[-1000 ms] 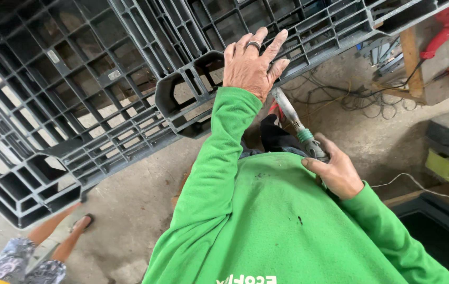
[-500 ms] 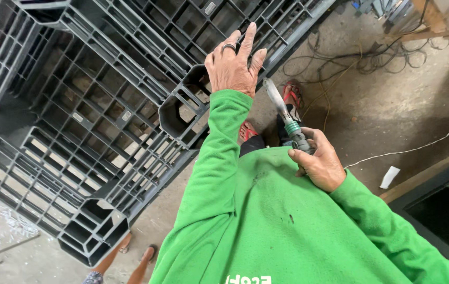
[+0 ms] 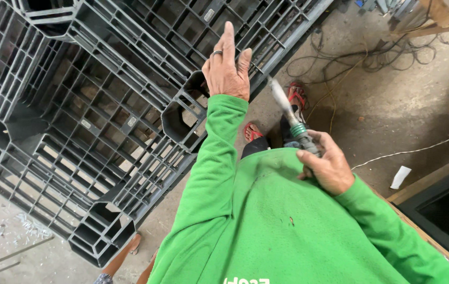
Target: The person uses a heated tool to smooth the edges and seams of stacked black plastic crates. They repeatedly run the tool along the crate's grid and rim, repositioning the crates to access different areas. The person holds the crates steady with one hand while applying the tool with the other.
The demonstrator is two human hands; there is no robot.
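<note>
Grey moulded plastic filled most of the view: a large pallet (image 3: 93,121) stood tilted on edge, its underside a lattice of square and slanted cells with hollow, octagonal block feet along the rim. The left hand (image 3: 227,68) lay against the pallet's edge near one of those feet, fingers spread and stretched upward, a plain ring on one finger; it pressed flat rather than gripping anything. The right hand (image 3: 327,165) was closed around the handle of a slim tool (image 3: 290,115), held close to the chest; a green ribbed collar sat just above the fist, and the dull metal shaft, blurred, angled up toward the pallet's edge, its tip near but not clearly touching it. Both arms wore a bright green, soft knit sweatshirt (image 3: 287,226). Below, on the rough concrete floor (image 3: 403,105), red-strapped sandals (image 3: 297,94) showed, tangled thin cables (image 3: 350,63) lay beyond them, and a white cord (image 3: 419,150) ran toward a small white scrap (image 3: 400,177).
</note>
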